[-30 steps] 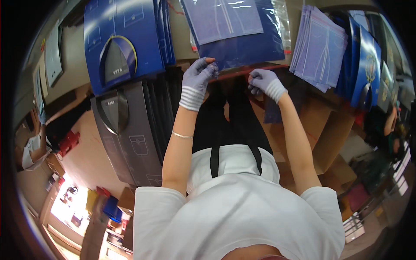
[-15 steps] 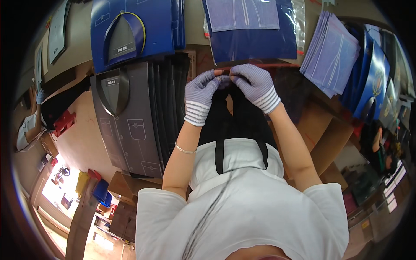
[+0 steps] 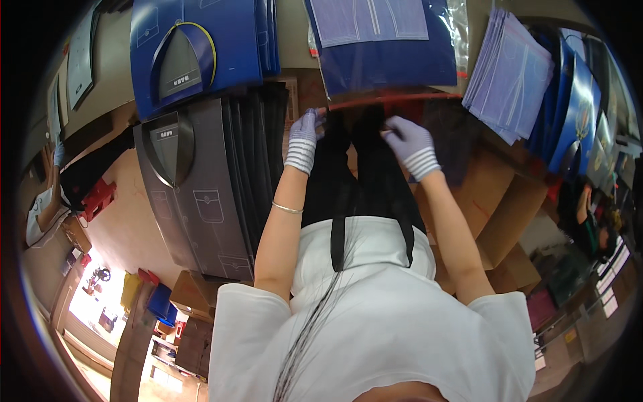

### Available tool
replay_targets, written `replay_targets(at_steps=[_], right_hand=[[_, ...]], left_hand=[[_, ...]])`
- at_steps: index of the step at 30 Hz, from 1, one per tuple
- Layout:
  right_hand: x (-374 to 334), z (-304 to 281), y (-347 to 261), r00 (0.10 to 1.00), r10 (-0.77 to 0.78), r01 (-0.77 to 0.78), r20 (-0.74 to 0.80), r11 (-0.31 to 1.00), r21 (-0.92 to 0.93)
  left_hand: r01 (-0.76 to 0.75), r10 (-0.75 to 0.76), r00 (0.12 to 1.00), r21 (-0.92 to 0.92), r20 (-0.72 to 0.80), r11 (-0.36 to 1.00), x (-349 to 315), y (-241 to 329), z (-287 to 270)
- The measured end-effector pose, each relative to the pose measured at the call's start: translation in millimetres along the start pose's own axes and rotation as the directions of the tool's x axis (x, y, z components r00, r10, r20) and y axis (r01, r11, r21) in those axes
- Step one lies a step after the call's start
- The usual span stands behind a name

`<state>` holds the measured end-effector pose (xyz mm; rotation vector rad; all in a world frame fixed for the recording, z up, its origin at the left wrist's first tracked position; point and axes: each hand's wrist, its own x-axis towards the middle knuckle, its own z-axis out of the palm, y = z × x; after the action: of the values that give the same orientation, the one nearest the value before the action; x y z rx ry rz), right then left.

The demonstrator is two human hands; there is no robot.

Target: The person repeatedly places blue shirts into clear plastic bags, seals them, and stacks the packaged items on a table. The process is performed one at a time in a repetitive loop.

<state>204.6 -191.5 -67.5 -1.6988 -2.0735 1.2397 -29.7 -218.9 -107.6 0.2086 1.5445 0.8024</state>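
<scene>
My left hand [image 3: 306, 139], in a lavender-and-white striped knit glove, is just below the table edge with its fingers loosely bent. Nothing shows in it. Across from it, my right hand [image 3: 410, 145] wears a matching glove, fingers half curled and apart, also with nothing visible in them. Both hands hover over my dark trousers, not touching each other. Beyond them on the table lies a flat dark-blue sheet [image 3: 395, 67] in clear plastic, with a lavender printed piece [image 3: 372, 23] on top.
Dark grey shirt-print paper bags [image 3: 194, 208] stand in a stack at left, below blue bags [image 3: 234, 47]. Lavender printed pieces [image 3: 512, 74] fan out at right, beside more blue bags [image 3: 576, 107]. An open cardboard box [image 3: 502, 214] sits low right. Another person's gloved hand [image 3: 59, 154] shows far left.
My hands were together, fingers touching at the glove; now they have parted, the left moving slightly left and the right moving down and right. The view has shifted slightly.
</scene>
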Motion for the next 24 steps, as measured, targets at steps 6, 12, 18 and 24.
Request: replay_targets(at_steps=[6,12,18,24], right_hand=[[60,52,-60,0.927,-0.366,0.329,-0.079,0.897,-0.296],[79,71,-63,0.947,-0.319,0.298,0.033,0.836,-0.462],[37,22,-36,0.960,-0.256,0.199,-0.109,0.905,-0.376],[-133,-205,170,0.345,0.351,-0.775,-0.871,0.630,-0.053]], left_hand=[[0.025,-0.024,0.999,-0.026,0.038,0.999,24,4,-2],[-0.017,0.021,0.999,-0.089,0.042,0.996,29,15,1],[-0.027,0.026,0.995,-0.002,-0.096,1.000,50,10,-15],[0.041,-0.055,0.997,-0.219,-0.058,0.975,43,0,-12]])
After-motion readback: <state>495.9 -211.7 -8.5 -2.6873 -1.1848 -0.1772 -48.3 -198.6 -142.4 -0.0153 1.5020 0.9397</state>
